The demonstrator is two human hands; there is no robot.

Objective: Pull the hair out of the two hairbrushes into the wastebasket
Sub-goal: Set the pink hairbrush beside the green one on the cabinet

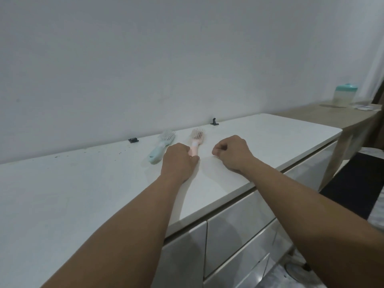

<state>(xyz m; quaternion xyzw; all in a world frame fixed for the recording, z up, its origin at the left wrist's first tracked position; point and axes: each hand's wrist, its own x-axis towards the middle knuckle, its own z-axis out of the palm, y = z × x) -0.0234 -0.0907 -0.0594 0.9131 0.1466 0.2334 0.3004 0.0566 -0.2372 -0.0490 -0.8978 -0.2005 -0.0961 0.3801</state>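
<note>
Setting: white counter [83, 194] ran along a plain pale wall, with white drawer fronts below its near edge.
Pink hairbrush [197, 140]: lay flat just beyond the left hand, bristle head toward the wall, handle end under that hand's fingers.
Blue hairbrush [161, 147]: lay just left of the left hand, parallel to the pink one, untouched.
Left hand [178, 161]: arm stretched forward, knuckles up, fingers curled down over the pink handle, probably closing to lift it.
Right hand [231, 152]: to the right of the pink brush and apart from it, resting on the counter in a loose fist with nothing visible in it, likely waiting to pluck hair.
Wastebasket: not in view.
Hair in bristles: too small to tell.
Progress: judged at the start, both brushes on the counter.
</note>
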